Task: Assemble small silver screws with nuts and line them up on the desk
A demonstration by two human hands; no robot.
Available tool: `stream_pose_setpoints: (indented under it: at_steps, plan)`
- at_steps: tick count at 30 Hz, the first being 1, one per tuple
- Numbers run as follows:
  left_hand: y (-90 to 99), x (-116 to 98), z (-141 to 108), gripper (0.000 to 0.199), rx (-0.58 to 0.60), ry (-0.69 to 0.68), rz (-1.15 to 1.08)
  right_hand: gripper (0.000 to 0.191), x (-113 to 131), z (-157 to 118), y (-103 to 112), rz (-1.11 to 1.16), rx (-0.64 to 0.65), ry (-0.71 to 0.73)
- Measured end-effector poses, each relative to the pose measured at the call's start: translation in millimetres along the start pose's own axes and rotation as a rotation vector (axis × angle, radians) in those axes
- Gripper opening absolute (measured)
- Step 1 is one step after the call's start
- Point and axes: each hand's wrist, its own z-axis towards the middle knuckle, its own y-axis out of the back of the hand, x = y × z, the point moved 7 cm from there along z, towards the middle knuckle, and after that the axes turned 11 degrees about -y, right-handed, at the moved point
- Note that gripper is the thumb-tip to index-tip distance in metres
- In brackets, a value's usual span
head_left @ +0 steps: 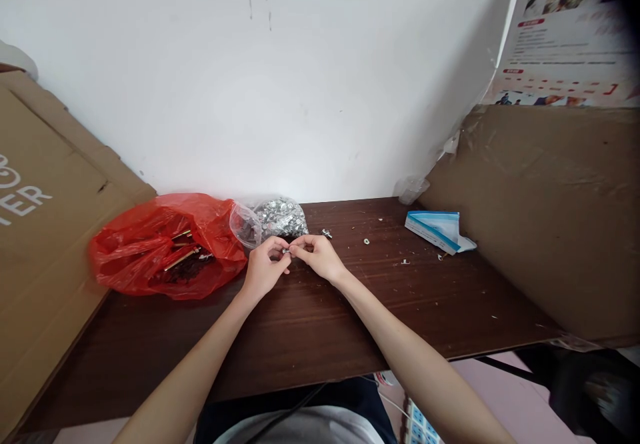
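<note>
My left hand (263,267) and my right hand (320,255) meet over the table, fingertips nearly touching. Between them is a small silvery metal fastener (286,251), too small to make out exactly. The left fingers pinch it, and the right thumb and forefinger close on its other end. Just behind my hands lies a clear plastic bag (281,216) full of small shiny metal parts. To the left, a red plastic bag (165,244) lies open, with long brass-coloured bolts and dark pieces inside. A small metal part (327,233) rests beyond my right hand.
On the dark wooden table (310,337) lie a metal nut or washer (367,241), a small bit (405,262) and a blue-and-white packet (434,231). Cardboard stands at the left (60,231) and right (545,217). A white wall (300,97) rises behind.
</note>
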Motion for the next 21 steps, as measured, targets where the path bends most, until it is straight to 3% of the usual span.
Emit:
stream_pose_setpoints:
  at_steps: [8, 15, 21]
  plan:
    - [5.1, -7, -2, 0.010, 0.007, -0.119, 0.257, 0.020, 5, -2, -3, 0.041, 0.027, 0.018]
    - [6.7, -9, -3, 0.013, -0.024, -0.102, 0.193, 0.023, 9, -2, -1, 0.116, 0.084, 0.024]
    - [10.5, -10, -3, 0.013, -0.058, -0.137, 0.140, 0.036, 0, -4, -9, 0.164, 0.169, -0.103]
